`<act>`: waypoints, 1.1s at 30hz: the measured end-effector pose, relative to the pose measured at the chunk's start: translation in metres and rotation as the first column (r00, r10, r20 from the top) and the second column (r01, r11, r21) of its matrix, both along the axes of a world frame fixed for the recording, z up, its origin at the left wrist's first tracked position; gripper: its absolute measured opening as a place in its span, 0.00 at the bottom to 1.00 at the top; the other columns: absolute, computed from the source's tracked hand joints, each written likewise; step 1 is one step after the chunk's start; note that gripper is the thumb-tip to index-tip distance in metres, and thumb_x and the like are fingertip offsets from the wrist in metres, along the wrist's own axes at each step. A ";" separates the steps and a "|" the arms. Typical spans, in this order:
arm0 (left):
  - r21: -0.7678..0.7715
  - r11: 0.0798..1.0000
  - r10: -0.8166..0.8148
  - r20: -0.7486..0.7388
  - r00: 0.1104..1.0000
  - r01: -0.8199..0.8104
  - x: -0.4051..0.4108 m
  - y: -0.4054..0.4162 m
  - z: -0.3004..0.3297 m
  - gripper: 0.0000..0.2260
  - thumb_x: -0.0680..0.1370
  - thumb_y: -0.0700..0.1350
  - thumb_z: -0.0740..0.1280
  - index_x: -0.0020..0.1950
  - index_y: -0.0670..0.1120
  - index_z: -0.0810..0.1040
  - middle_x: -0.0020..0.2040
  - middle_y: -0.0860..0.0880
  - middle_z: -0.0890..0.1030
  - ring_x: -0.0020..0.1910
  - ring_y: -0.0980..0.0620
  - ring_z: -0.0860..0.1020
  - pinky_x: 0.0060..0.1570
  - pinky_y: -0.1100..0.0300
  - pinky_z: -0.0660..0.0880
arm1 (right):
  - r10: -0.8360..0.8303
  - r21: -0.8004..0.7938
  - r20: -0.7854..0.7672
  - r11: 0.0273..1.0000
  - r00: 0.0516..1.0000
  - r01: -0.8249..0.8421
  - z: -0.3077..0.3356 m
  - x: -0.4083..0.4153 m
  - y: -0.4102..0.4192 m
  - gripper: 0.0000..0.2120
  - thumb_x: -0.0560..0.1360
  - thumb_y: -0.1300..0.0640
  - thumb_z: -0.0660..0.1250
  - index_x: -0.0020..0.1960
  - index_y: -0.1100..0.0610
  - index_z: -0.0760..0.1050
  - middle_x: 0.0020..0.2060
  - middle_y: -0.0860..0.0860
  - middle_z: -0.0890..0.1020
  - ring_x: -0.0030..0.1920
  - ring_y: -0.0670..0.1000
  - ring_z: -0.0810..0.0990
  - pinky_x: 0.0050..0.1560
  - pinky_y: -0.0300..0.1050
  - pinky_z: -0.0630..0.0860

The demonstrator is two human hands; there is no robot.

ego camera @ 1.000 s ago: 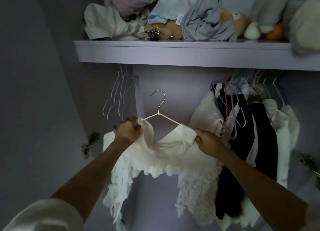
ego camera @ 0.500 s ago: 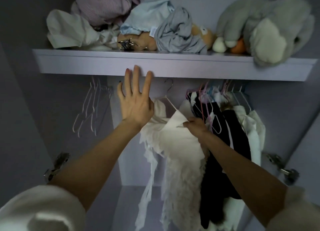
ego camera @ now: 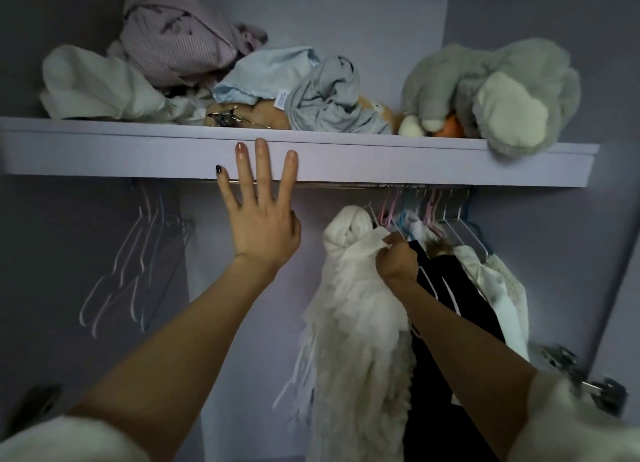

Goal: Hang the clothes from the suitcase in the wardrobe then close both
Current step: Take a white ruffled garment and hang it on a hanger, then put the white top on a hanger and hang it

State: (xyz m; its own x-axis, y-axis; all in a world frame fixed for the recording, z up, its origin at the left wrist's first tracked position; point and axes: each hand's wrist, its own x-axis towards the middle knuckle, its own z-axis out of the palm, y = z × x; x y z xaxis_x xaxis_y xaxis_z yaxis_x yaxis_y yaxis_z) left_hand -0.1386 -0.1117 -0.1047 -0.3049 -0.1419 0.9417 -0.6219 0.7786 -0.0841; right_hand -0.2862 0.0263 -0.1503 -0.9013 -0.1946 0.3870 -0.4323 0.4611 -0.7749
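White top [ego camera: 349, 288] hung on rail w/ other clothes at shelf's [ego camera: 415, 165] right end; right hand [ego camera: 396, 259] pinched it, left hand [ego camera: 265, 219] flat, fingers spread, on shelf edge. Wardrobe unclosed; suitcase unseen.

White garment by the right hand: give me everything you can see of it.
The white garment looks like soft, semi-sheer fabric with frayed or fringed edges and a fluffier lower part. It hangs lengthwise below the rail, its top bunched into a rolled lump just under the shelf. The right hand pinches its upper edge. Its right side lies against the black garment. Its hanger is mostly hidden, so whether the hook is on the rail is unclear.
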 end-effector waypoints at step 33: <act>0.861 0.363 -0.432 0.495 0.754 -0.357 0.169 0.109 -0.644 0.22 0.71 0.38 0.65 0.65 0.43 0.73 0.62 0.42 0.76 0.59 0.41 0.77 0.55 0.48 0.74 | 0.288 0.507 0.721 0.400 0.630 -0.763 -0.661 0.183 0.130 0.24 0.78 0.49 0.51 0.69 0.59 0.65 0.65 0.57 0.73 0.66 0.54 0.71 0.63 0.42 0.66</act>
State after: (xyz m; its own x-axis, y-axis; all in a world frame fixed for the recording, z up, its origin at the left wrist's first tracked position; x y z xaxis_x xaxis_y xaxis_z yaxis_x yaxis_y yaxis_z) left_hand 0.0299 -0.0028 -0.7487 -0.6989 -0.6970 -0.1604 -0.7001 0.6210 0.3523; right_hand -0.1028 0.1567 -0.8110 -0.4744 -0.6742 -0.5660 -0.5144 0.7341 -0.4433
